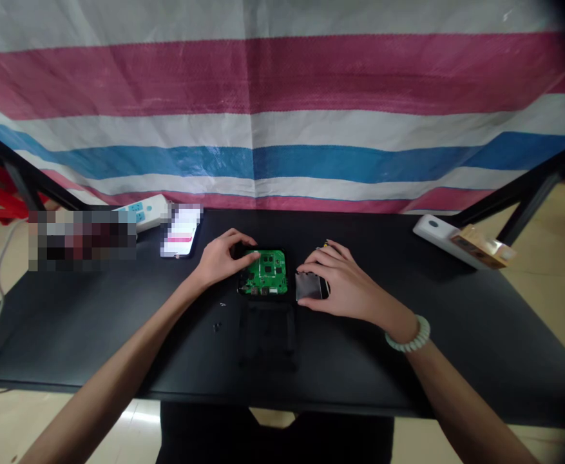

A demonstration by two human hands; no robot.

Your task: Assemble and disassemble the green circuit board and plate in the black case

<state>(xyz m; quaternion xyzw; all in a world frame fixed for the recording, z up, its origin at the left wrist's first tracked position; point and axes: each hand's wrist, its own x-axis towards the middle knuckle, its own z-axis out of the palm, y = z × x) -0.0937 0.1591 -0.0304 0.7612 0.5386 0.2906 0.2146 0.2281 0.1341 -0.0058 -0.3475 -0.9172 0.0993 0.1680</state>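
Observation:
A green circuit board sits in a shallow black case in the middle of the table. My left hand grips its upper left corner, thumb over the board's edge and fingers curled behind. To the right, my right hand pinches a flat, grey metal plate between thumb and fingers, just beside the case. A small yellow and black thing shows by its upper fingers; most of it is hidden. Nearer me lies a square black cover. Small screws and little dark pieces lie left of it.
A lit phone and a white power strip are at the back left, beside a blurred patch. At the back right, a white device touches a brown box. A striped sheet hangs behind the black table.

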